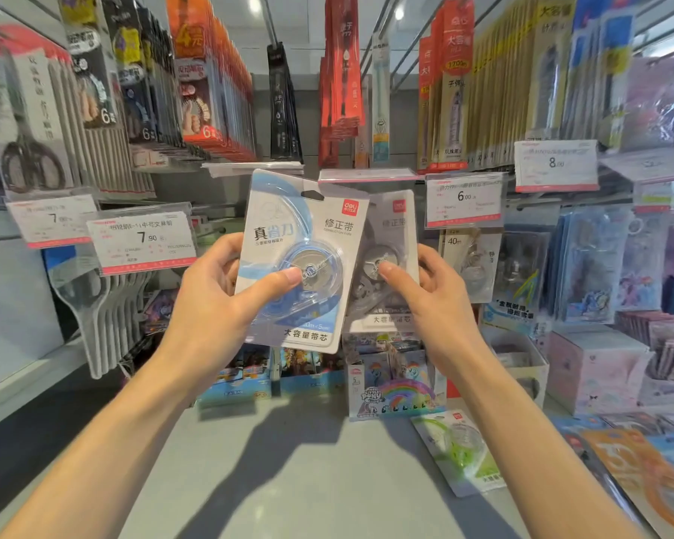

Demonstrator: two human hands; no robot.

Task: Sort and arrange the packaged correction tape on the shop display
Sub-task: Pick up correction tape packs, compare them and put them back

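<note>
**Correction tape packs held up, one in each hand**

Correction tape in a blue-printed blister pack [300, 262] is up in front of the pegboard display, tilted a little to the right, pinched by the left hand [215, 301] — thumb pressed on the clear bubble over the reel, fingers curled behind the card. Its right edge overlaps a second, grey pack [390, 258], which the right hand [432, 301] grips the same way, thumb on the reel. The two hands are near each other but not touching.

Lower right, a green correction tape pack [460, 449] lies flat on the grey surface [288, 461], beside other loose packets at the edge. Behind the raised packs hang rows of carded scissors [28, 122] and pens, with price tags — one reading 7.90 [145, 239], another 6.00 [464, 198].
</note>
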